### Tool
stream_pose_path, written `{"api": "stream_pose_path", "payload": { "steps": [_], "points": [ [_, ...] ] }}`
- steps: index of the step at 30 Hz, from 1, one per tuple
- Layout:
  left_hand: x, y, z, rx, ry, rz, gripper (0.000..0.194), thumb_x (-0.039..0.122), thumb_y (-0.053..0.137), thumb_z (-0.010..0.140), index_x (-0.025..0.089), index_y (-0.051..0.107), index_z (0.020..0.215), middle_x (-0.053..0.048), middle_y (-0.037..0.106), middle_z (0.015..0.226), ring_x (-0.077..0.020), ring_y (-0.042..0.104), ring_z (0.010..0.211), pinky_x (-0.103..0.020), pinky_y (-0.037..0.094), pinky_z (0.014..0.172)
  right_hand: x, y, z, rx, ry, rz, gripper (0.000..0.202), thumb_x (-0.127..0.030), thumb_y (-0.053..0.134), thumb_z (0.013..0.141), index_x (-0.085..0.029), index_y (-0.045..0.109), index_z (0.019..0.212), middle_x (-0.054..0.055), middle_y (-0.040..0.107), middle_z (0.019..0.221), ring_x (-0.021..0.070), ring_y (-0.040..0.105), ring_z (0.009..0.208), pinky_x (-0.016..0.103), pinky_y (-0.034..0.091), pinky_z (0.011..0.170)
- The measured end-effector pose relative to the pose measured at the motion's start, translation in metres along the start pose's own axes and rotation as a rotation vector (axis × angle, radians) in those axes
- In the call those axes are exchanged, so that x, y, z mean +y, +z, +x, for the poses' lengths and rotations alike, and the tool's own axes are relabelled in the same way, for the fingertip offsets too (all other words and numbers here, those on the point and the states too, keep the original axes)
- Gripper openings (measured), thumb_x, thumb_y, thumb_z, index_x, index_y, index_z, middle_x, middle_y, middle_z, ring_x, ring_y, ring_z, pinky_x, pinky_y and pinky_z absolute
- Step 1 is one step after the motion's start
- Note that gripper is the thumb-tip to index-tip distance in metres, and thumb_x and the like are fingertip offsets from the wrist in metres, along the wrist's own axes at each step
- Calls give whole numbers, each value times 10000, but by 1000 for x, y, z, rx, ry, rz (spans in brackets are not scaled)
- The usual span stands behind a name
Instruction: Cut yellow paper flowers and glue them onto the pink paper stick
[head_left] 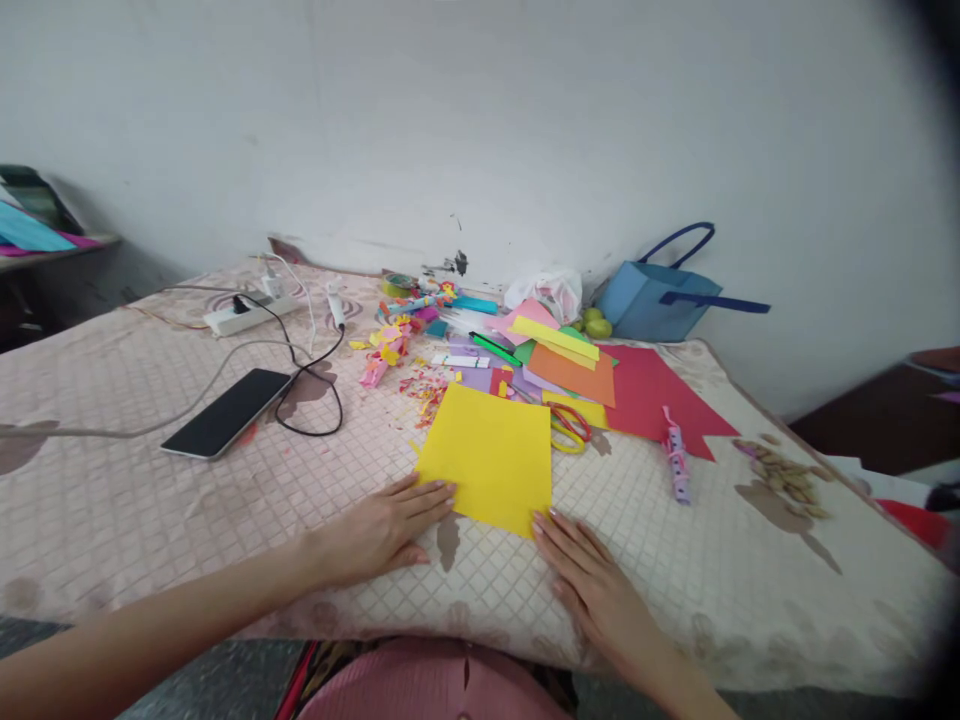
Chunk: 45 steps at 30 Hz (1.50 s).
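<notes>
Pink clothing (427, 685) fronts the worktop (645, 540), where the left hand (386, 530) and right hand (596, 590) lie flat, apart, fingertips on a yellow paper sheet's (495, 455) near corners. Sliding it rightward could catch the scissors (571, 428) beside it, creasing its edge.

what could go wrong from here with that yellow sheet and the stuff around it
The scissors lie close by the yellow sheet on its right, so sliding it that way could crease it. Paper scraps off its upper left might get caught underneath. The black cord lies in a loose loop beyond the left hand; a wide reach might snag it.
</notes>
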<state>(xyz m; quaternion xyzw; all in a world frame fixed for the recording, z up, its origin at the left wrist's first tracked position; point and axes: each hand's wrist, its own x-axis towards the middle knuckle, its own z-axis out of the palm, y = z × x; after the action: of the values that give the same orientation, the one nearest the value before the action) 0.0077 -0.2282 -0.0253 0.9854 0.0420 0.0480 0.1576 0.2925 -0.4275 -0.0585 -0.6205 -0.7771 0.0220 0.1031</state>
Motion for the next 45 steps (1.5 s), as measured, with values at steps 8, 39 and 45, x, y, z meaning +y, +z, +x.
{"api": "stream_pose_path", "payload": {
  "steps": [8, 39, 45],
  "points": [
    [-1, 5, -9, 368, -231, -248, 452, 267, 426, 916, 247, 388, 1366, -84, 353, 1465, -215, 333, 1342, -432, 322, 1093, 26, -4, 39, 355, 432, 508, 333, -352, 471, 878, -210, 562, 1165, 117, 624, 1153, 236, 623, 988, 414, 536, 823],
    [-117, -44, 94, 525, -260, -967, 262, 179, 654, 655, 155, 669, 916, -88, 688, 987, -221, 624, 947, -367, 479, 859, 88, -33, 60, 594, 754, 1329, 302, -419, 694, 697, -279, 608, 951, 48, 719, 984, 274, 689, 856, 375, 569, 663],
    [-130, -56, 108, 530, -320, -1038, 262, 212, 667, 680, 119, 651, 924, -116, 686, 932, -230, 648, 895, -391, 495, 815, 83, -32, 66, 566, 740, 1338, 380, -453, 703, 675, -255, 597, 982, 54, 719, 976, 283, 682, 881, 397, 567, 691]
  ]
}}
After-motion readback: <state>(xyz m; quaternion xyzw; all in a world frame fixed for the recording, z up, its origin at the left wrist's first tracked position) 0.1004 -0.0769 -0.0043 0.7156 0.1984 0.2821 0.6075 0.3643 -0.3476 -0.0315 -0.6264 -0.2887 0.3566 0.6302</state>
